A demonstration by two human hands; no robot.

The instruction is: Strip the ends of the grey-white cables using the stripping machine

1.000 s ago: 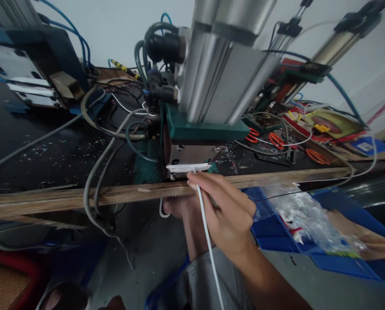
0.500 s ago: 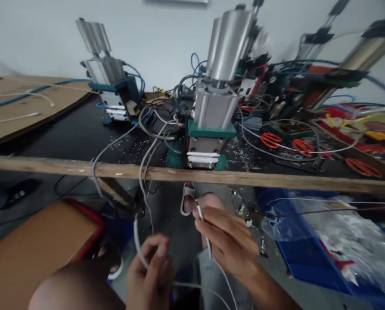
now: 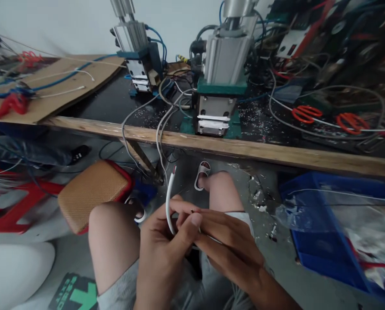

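Note:
My left hand (image 3: 166,249) is closed around a white cable (image 3: 169,200). The cable's cut end points up above the fingers and shows a bit of reddish inner wire. My right hand (image 3: 233,245) meets the left in front of my lap, its fingertips against the left thumb and fingers. Between the two hands a small dark wire tip shows, and a short piece of a second white cable appears below the right fingers; most of it is hidden. Ahead stands a pneumatic press machine (image 3: 226,60) with white strips on its jaws, apart from both hands.
The wooden bench edge (image 3: 260,150) runs across in front of my knees. Another press machine (image 3: 137,56) stands at left. Orange coiled tubes (image 3: 307,114) lie on the bench. A blue bin (image 3: 324,254) with plastic bags is on the right, a tan-topped stool (image 3: 89,193) on the left.
My hands, apart before, have come together. The left hand now holds its cable with the end upright, and the right hand's cable tip has moved in to the left fingers. The view has tilted down.

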